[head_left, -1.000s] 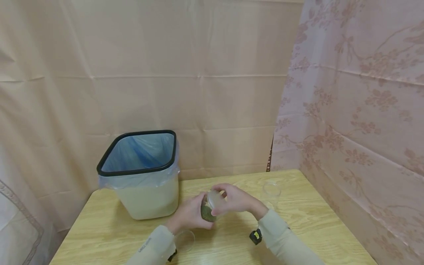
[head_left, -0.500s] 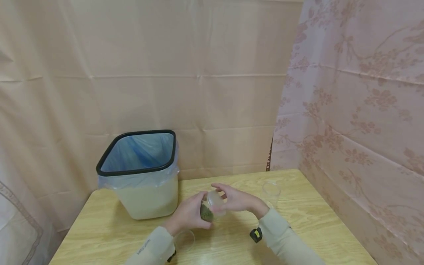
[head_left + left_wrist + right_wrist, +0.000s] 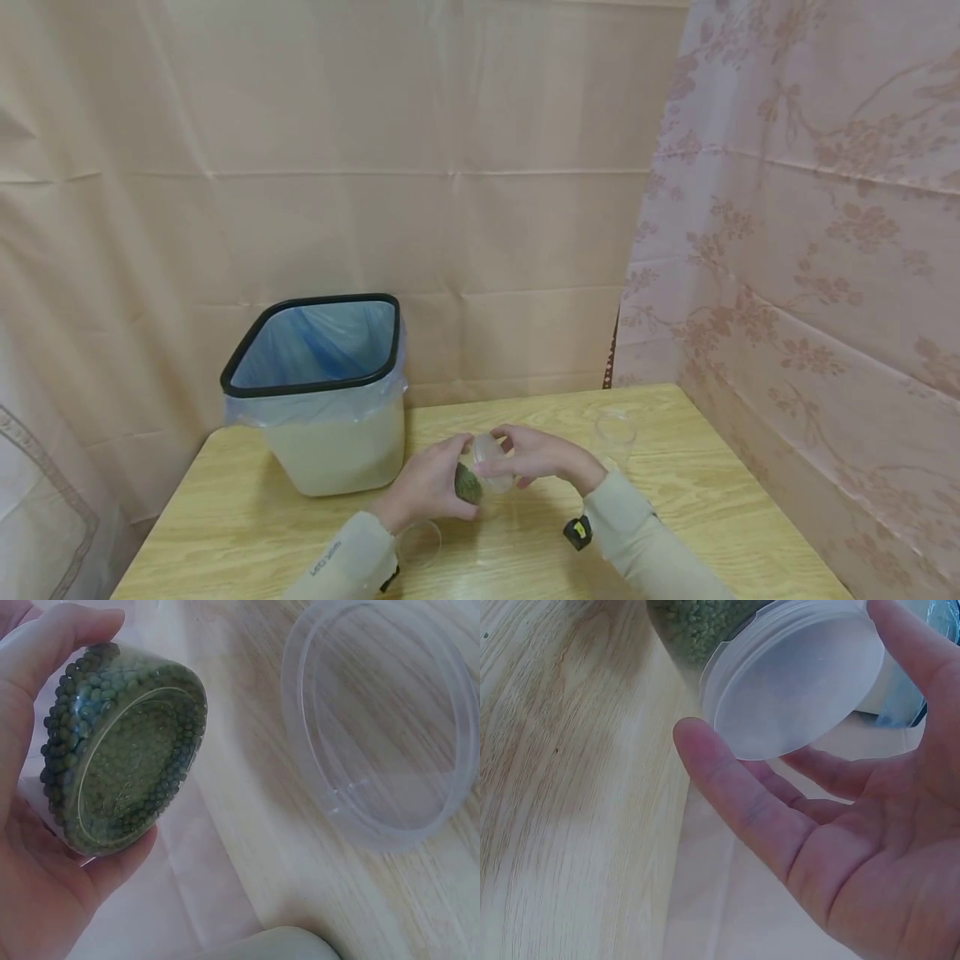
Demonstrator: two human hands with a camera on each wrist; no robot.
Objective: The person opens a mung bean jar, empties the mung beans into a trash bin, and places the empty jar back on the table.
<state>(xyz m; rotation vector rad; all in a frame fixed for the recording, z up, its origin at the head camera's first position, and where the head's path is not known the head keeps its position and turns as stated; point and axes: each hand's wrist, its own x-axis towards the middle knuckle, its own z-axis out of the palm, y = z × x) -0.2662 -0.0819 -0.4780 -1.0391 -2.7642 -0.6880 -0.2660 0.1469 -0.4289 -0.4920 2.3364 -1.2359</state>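
Above a wood-grain table (image 3: 525, 558), the half-curled left hand (image 3: 429, 485) grips a tilted clear jar (image 3: 135, 697) of green beans (image 3: 66, 754) while the right hand (image 3: 543, 454) curves its spread fingers round the lid (image 3: 802, 682), which, popping free abruptly, could scatter everything.

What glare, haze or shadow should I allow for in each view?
Head: soft shadows on the wood table, and the clear plastic cup at right barely stands out against it. Left wrist: bluish highlights on the jar of mung beans. Right wrist: translucent lid looks milky, with little surface detail.
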